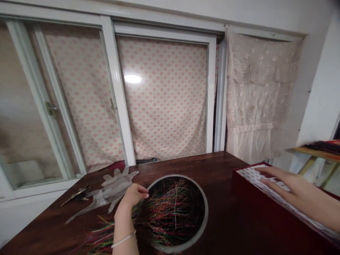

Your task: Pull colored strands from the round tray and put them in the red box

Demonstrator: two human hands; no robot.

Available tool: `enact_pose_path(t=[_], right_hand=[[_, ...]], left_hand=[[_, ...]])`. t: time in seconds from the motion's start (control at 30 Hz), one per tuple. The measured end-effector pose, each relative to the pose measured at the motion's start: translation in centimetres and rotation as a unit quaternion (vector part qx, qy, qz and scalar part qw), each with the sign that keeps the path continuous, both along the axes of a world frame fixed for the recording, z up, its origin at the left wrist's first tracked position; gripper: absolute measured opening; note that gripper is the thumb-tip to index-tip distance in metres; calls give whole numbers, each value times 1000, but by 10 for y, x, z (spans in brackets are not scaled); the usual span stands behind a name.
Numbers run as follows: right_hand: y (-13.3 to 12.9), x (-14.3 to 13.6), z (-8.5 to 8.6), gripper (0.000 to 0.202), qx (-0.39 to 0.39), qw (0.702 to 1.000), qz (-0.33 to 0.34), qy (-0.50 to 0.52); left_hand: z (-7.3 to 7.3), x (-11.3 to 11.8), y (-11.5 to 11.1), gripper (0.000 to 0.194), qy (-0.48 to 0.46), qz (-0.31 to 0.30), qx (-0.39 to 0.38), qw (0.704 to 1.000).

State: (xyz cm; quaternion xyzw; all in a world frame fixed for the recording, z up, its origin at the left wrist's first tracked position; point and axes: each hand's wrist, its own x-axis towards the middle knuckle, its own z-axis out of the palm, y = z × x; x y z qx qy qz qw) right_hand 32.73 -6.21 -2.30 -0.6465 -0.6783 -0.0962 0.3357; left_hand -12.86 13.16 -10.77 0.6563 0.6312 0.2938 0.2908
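Observation:
A bundle of thin, many-coloured strands, wires or threads, lies across a round dark tray with a grey rim and spills out to its left. At the tray's left rim, my left hand has its fingers closed in a pinch beside the strands; what sits between the fingertips, if anything, is too small to make out. My right hand reaches over a dark red box on the right, fingers stretched out above the white, dark-patterned layer inside it. Whether those fingers touch the layer is unclear.
Crumpled clear plastic gloves lie on the dark wooden table, left of the tray. A bunch of keys is beside them. Behind stand sliding windows with a dotted curtain. A wooden stand holding dark items is far right.

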Motion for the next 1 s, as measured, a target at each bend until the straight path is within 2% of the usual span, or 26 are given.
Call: enact_pose_path(t=[0.07,0.13,0.27,0.37,0.47,0.67,0.83,1.0], right_hand=[[13,-43,4,32,-40,998,46,-4],[36,-83,-1,27,-55,991,124,11],[93,-155,-27,24,-99,961,245,84],[129,-199,-52,23,-121,949,274,94],[152,-229,-72,30,-125,945,279,119],[172,-252,-89,47,-140,930,306,150],[179,-252,-95,45,-180,920,314,152],[180,-248,-94,39,-191,921,301,158]], left_hand=[[2,8,0,16,2,-15,13,1000],[2,17,0,16,3,-26,27,999],[1,30,4,19,17,-40,48,998],[-1,39,6,18,33,-47,57,997],[-4,48,6,21,52,-55,57,995],[-6,61,3,25,85,-65,42,993],[-1,57,4,16,86,-81,25,993],[1,52,4,17,65,-109,18,992]])
